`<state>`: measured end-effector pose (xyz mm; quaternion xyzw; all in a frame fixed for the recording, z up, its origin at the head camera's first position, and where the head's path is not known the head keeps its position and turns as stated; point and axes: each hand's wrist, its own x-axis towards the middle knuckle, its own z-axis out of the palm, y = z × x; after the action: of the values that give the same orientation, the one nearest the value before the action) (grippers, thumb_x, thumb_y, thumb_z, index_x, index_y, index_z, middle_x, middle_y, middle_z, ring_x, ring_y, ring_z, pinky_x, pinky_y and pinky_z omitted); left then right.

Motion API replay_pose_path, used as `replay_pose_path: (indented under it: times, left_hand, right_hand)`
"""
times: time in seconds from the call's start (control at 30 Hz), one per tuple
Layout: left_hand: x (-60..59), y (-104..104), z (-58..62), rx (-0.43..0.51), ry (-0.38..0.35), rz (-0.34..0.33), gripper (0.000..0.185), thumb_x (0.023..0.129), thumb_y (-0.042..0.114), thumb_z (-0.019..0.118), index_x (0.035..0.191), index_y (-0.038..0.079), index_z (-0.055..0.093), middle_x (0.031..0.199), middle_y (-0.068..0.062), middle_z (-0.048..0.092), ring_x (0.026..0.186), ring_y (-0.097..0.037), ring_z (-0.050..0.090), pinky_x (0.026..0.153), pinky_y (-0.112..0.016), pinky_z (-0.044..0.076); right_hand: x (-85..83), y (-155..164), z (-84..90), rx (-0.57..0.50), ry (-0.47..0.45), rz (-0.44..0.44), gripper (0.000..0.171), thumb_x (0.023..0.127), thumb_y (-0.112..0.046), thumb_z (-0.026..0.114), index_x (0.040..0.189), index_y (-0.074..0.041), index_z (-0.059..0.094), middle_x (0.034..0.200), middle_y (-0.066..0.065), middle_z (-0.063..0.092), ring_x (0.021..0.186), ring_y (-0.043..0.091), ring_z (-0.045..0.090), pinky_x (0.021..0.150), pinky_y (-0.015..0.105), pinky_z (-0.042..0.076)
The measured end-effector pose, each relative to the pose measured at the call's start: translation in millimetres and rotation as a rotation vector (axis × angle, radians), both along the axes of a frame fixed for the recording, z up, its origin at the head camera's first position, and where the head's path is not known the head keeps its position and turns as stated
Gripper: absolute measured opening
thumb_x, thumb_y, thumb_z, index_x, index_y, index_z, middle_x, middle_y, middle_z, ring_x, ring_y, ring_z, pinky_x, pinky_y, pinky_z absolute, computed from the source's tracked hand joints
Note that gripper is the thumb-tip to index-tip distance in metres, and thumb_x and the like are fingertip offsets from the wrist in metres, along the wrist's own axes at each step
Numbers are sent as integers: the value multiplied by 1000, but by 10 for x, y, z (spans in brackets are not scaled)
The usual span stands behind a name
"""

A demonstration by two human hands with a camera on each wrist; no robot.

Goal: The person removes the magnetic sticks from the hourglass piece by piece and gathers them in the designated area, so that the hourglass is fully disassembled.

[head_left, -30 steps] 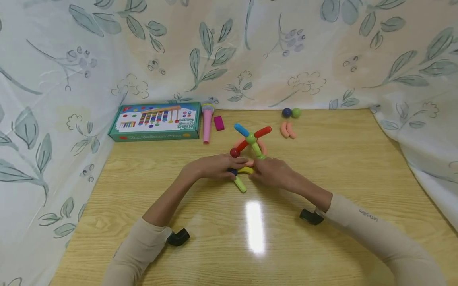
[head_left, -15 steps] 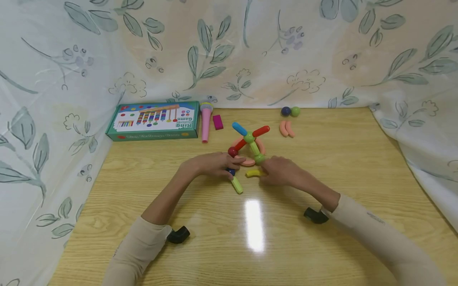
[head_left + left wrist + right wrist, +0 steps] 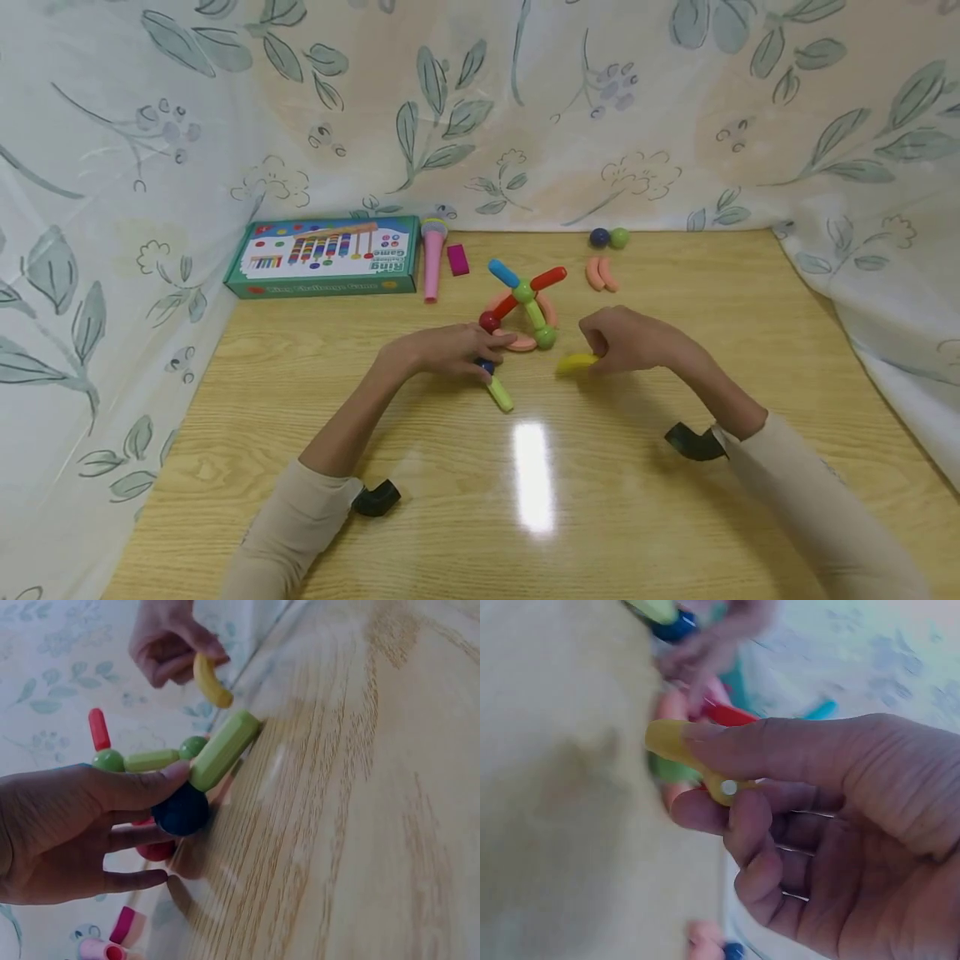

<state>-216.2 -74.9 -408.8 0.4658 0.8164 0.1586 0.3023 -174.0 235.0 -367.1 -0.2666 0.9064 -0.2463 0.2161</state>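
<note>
A toy structure of coloured sticks and balls stands mid-table on pink curved pieces. My left hand holds a dark blue ball with a light green stick attached, at the structure's near left side. My right hand pinches a yellow curved piece, lifted just right of the structure and apart from it.
A green game box, a pink microphone toy and a magenta block lie at the back left. Two pink curved pieces and a blue and a green ball lie at the back right. Leaf-patterned cloth surrounds the wooden table.
My right hand has pulled the yellow curved piece away from the structure, moving right and slightly up. My left hand has stayed on the blue ball and green stick.
</note>
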Motion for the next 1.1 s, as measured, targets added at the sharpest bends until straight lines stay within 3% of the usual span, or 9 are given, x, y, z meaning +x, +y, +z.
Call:
replay_pose_path:
  times: [0.13, 0.3, 0.43, 0.57, 0.7, 0.8, 0.9, 1.1]
  left_hand:
    - [14, 2, 9, 7, 25, -27, 33, 103, 26, 67, 131, 9, 71, 171, -6, 32, 145, -30, 53, 110, -38, 49]
    - [23, 17, 9, 11, 21, -24, 43, 102, 29, 68, 139, 7, 67, 171, -4, 33, 149, -31, 49, 118, -42, 45]
    - [24, 34, -5, 0, 14, -17, 48, 102, 30, 68, 145, 9, 62, 171, -1, 32, 153, -31, 44, 122, -43, 42]
    - [14, 50, 2, -21, 9, -6, 48, 101, 30, 69, 144, 10, 63, 171, 1, 33, 151, -30, 46, 120, -41, 44]
    - [7, 76, 28, -31, 4, -13, 48, 101, 30, 70, 143, 10, 64, 171, 1, 33, 145, -28, 52, 111, -36, 49]
    - [0, 88, 35, -33, -3, -19, 48, 100, 30, 71, 144, 10, 63, 172, 1, 32, 142, -26, 54, 108, -34, 50]
    - [-7, 92, 31, -29, -11, -17, 49, 100, 30, 71, 145, 11, 63, 172, 3, 31, 141, -24, 54, 110, -34, 49]
    - [-6, 91, 33, -18, -5, -21, 48, 99, 29, 72, 143, 11, 64, 173, 3, 30, 145, -25, 50, 115, -37, 47]
  right_hand:
    - [-99, 241, 191, 35, 55, -83, 30, 83, -9, 87, 88, -6, 58, 77, 3, 55, 71, 15, 50, 66, 29, 43]
    - [-354, 563, 271, 135, 212, -313, 25, 93, -13, 78, 98, 3, 60, 90, 18, 65, 76, 26, 59, 66, 37, 48]
    - [-585, 703, 101, 122, 360, -465, 23, 94, -9, 76, 91, 3, 57, 87, 20, 63, 71, 28, 54, 60, 37, 42]
    - [-769, 747, -178, 73, 481, -542, 18, 90, -1, 69, 81, 0, 54, 75, 15, 57, 63, 26, 48, 55, 33, 36]
    - [-840, 771, -373, 89, 417, -552, 8, 89, 0, 67, 89, 5, 59, 83, 20, 62, 68, 31, 56, 55, 39, 44]
    - [-858, 781, -424, 112, 298, -527, 24, 91, -4, 71, 107, 11, 63, 102, 33, 68, 85, 43, 66, 71, 51, 55]
    - [-871, 785, -423, 97, 218, -491, 35, 93, -7, 72, 118, 14, 63, 115, 39, 68, 103, 51, 67, 87, 60, 55]
    - [-915, 754, -419, 48, 213, -421, 29, 97, -4, 66, 117, 17, 67, 113, 38, 70, 102, 49, 68, 87, 57, 56]
